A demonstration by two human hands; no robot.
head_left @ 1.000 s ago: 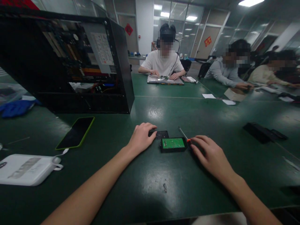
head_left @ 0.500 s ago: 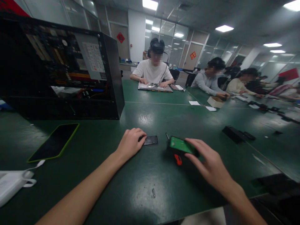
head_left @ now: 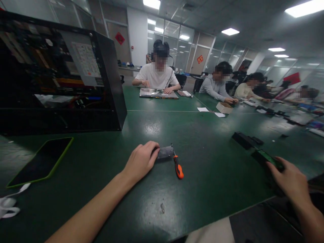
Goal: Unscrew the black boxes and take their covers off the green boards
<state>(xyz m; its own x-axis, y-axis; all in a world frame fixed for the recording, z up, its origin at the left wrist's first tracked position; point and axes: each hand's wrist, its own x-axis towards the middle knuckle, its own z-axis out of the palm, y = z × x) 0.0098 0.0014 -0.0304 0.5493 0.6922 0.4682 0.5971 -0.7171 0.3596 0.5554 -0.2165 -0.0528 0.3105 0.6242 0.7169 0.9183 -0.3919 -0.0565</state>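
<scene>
My left hand (head_left: pixel 142 158) is closed on the near end of a small flat dark grey cover (head_left: pixel 165 152), just above the table or on it; I cannot tell which. Right beside the cover's far end lies a screwdriver (head_left: pixel 179 170) with an orange and black handle, its thin shaft pointing away from me. Out to the right, my right hand (head_left: pixel 291 177) grips a black-framed green circuit board (head_left: pixel 265 156) between thumb and fingers. That board is tilted and partly blurred, close to some black parts (head_left: pixel 243 140) lying on the table.
An opened black computer case (head_left: pixel 111 77) stands at the left. In front of it lies a phone (head_left: pixel 42 162) in a green case, with a white cable and device (head_left: pixel 8 206) nearby. Across the green table (head_left: pixel 202 195) a person (head_left: pixel 159 76) works on a flat panel (head_left: pixel 159 93).
My right hand has carried the circuit board far to the right, uncovering the screwdriver. My left hand keeps its hold on the cover. The view has turned to the right.
</scene>
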